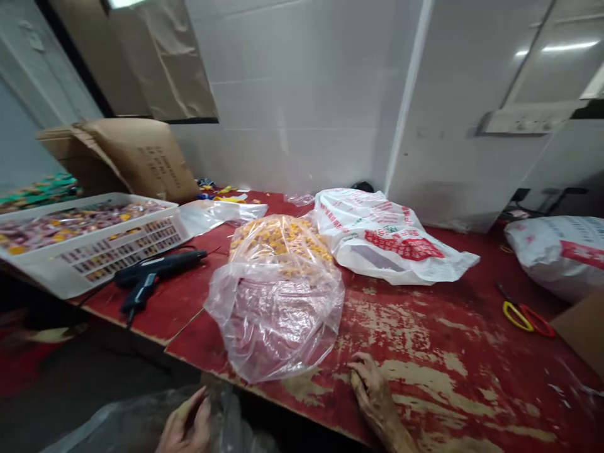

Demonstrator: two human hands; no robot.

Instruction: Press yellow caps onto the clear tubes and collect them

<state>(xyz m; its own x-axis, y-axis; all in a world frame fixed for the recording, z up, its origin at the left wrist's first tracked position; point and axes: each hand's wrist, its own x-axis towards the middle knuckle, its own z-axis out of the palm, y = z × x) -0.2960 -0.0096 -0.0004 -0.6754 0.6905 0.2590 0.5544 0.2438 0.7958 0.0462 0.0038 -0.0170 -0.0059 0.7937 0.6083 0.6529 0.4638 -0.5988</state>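
Note:
My left hand (186, 423) is at the bottom of the view, in front of the table edge. Its fingers are closed on a sheer plastic bag (136, 418) that hangs below table height. My right hand (371, 393) rests on the red table near its front edge, fingers curled together; whatever may be in them is hidden. Ahead of both hands lies a clear plastic bag (283, 321) with its mouth toward me. Many small yellow-orange pieces (278, 239) fill its far end.
A white basket (136, 242) of wrapped pieces stands left, beside a black heat gun (158, 274). Behind are a cardboard box (141, 154) and a white printed sack (382, 236). Scissors (523, 318), another sack (566, 251) and a cardboard piece (582, 330) lie right. Worn red tabletop (401, 327).

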